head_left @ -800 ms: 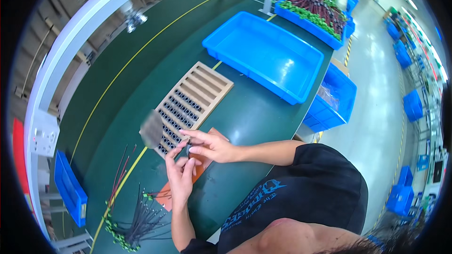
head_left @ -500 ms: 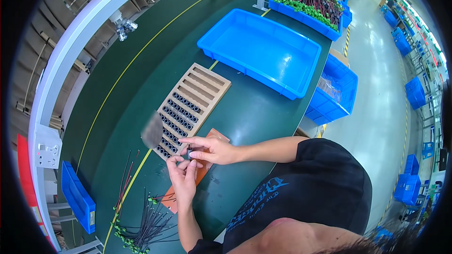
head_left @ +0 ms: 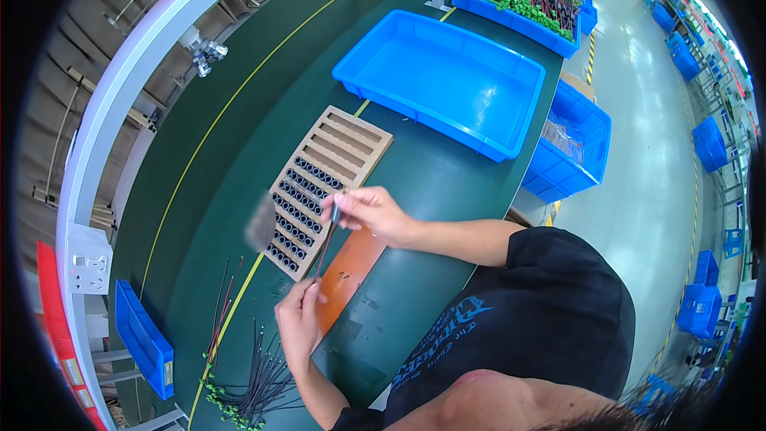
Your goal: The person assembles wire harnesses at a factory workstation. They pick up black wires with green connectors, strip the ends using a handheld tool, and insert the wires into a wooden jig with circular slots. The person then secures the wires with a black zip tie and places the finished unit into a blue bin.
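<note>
The thin dark red wire you hold runs taut and slanted between your hands, its dark tube end raised over the wooden slotted tray.

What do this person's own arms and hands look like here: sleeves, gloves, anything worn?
Both forearms are bare from the short black sleeve of a T-shirt down. The left hand and right hand wear no gloves; no watch, ring or wristband shows. The T-shirt bears a blue printed design on the chest.
</note>
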`<move>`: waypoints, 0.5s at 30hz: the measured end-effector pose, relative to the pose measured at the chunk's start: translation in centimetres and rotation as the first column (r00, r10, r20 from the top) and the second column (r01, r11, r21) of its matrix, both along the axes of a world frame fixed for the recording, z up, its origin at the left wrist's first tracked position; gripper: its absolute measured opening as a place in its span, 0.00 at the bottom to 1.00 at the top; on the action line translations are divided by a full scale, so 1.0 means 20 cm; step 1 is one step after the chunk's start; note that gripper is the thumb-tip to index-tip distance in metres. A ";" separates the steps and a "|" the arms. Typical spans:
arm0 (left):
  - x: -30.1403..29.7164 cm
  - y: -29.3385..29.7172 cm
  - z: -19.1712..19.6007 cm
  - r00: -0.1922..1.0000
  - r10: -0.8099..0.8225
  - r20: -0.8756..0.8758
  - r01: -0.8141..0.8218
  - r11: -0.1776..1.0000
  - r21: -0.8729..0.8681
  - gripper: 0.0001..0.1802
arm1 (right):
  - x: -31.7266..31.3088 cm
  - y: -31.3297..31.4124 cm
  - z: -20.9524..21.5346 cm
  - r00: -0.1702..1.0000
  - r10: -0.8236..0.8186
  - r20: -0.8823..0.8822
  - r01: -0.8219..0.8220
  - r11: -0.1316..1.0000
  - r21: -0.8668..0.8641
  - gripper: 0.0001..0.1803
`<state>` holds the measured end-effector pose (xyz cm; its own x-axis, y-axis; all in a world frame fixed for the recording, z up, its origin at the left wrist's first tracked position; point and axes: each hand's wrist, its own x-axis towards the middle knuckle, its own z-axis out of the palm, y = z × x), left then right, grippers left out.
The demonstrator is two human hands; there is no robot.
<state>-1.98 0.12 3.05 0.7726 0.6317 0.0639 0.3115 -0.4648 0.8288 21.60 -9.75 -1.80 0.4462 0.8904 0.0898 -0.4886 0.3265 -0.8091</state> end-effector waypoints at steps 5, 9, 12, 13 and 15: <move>0.01 -0.05 0.03 1.000 -0.018 -0.010 0.018 0.999 0.046 0.07 | -0.15 -0.03 0.01 0.954 0.286 -0.091 -0.284 0.958 0.032 0.21; -0.01 -0.10 0.07 0.997 0.004 -0.072 -0.004 1.000 -0.007 0.08 | -0.20 -0.07 0.03 0.930 0.364 0.058 -0.363 0.931 -0.025 0.21; -0.08 -0.09 0.09 0.996 0.056 -0.070 -0.057 0.998 -0.013 0.08 | -0.16 -0.03 0.00 0.971 0.240 -0.011 -0.235 0.958 0.163 0.21; -0.08 -0.10 0.09 0.998 0.039 -0.046 -0.039 0.999 0.012 0.08 | -0.19 -0.03 0.01 0.936 0.353 0.002 -0.351 0.930 0.107 0.21; -0.07 -0.13 0.07 1.000 -0.005 0.000 0.005 0.998 0.065 0.08 | -0.26 -0.05 0.02 0.830 0.557 0.006 -0.557 0.830 -0.007 0.22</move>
